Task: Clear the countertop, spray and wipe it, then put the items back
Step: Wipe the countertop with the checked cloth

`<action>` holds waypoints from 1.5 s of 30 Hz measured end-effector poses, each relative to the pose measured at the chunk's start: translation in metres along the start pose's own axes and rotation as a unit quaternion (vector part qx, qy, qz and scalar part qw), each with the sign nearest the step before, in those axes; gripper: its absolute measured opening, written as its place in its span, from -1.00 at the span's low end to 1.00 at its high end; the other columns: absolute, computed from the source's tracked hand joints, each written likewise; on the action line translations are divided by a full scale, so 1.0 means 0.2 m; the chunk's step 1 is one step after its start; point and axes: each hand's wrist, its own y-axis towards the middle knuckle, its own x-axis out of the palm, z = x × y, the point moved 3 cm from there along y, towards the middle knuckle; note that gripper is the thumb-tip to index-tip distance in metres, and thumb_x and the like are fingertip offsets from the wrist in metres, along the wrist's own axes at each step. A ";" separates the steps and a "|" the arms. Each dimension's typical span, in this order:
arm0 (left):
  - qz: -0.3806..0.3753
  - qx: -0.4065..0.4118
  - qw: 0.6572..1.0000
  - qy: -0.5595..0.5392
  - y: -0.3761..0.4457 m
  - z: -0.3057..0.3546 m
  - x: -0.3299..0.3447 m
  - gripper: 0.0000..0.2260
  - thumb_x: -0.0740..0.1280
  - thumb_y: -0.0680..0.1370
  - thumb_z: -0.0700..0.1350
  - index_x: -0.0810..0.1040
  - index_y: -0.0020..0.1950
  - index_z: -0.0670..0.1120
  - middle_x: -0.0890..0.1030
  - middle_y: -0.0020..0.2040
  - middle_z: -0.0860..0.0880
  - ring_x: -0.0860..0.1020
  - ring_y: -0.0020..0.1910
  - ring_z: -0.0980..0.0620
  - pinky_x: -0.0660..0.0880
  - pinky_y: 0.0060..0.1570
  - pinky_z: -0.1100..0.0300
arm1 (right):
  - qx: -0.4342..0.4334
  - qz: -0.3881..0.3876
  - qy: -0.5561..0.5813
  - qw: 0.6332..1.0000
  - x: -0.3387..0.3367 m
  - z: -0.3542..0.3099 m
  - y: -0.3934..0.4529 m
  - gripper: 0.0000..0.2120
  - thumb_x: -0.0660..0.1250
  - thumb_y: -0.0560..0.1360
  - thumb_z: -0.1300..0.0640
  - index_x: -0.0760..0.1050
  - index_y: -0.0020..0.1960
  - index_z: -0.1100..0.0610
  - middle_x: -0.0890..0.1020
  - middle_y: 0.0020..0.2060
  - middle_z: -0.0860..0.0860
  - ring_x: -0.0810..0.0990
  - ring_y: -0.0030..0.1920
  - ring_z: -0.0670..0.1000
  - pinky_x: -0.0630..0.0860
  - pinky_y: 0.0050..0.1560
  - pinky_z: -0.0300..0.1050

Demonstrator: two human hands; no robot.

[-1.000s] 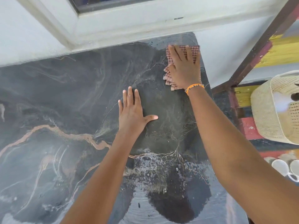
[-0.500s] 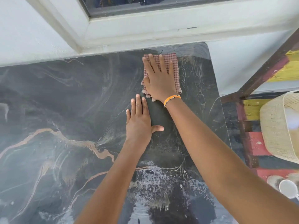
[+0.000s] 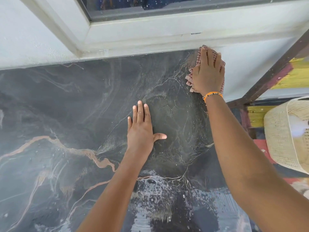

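Observation:
The dark marbled countertop (image 3: pixel 70 104) with white and orange veins fills most of the view, with wet streaks near its front. My right hand (image 3: pixel 208 73) lies flat with straight fingers on a red-checked cloth (image 3: pixel 189 77), pressing it onto the counter's far right corner against the wall. An orange bead bracelet sits on that wrist. My left hand (image 3: pixel 142 129) rests flat on the counter's middle, fingers straight and thumb spread, holding nothing.
A white wall and window frame (image 3: pixel 133 36) run along the counter's far edge. Right of the counter stand a dark metal frame (image 3: pixel 270 69), painted yellow and red boards (image 3: pixel 291 76), and a woven pale basket (image 3: pixel 284 133) lower down.
My right hand slid the cloth left along the far edge, then back right into the far right corner. My left hand stayed flat on the counter.

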 end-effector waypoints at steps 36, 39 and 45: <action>0.100 0.032 0.990 -0.091 -0.17 -0.09 0.07 -0.09 0.15 0.41 0.34 -0.20 0.51 -0.13 -0.21 0.55 -0.05 -0.26 0.51 -0.04 -0.23 0.45 0.01 | -0.004 -0.008 -0.030 1.000 0.06 -0.02 -0.43 -0.42 0.02 0.57 0.06 -0.07 0.54 0.02 0.03 0.55 0.00 -0.04 0.54 0.19 -0.07 0.46 0.29; 0.097 0.012 0.991 -0.089 -0.33 -0.21 0.13 -0.05 0.03 0.34 0.41 -0.21 0.51 -0.13 -0.23 0.54 -0.05 -0.32 0.49 -0.01 -0.28 0.43 0.04 | -0.011 -0.025 -0.009 1.000 0.07 -0.20 -0.34 -0.39 0.04 0.56 0.05 -0.11 0.55 0.08 0.03 0.55 0.02 -0.05 0.54 0.18 -0.08 0.47 0.27; 0.097 -0.062 0.987 -0.108 -0.54 -0.47 0.19 -0.02 -0.01 0.29 0.43 -0.24 0.50 -0.11 -0.25 0.53 -0.04 -0.36 0.45 0.06 -0.28 0.44 0.05 | -0.154 -0.109 -0.001 0.982 0.22 -0.85 -0.31 -0.42 0.00 0.59 0.04 -0.13 0.55 0.06 -0.04 0.56 -0.03 -0.12 0.55 0.13 -0.18 0.50 0.22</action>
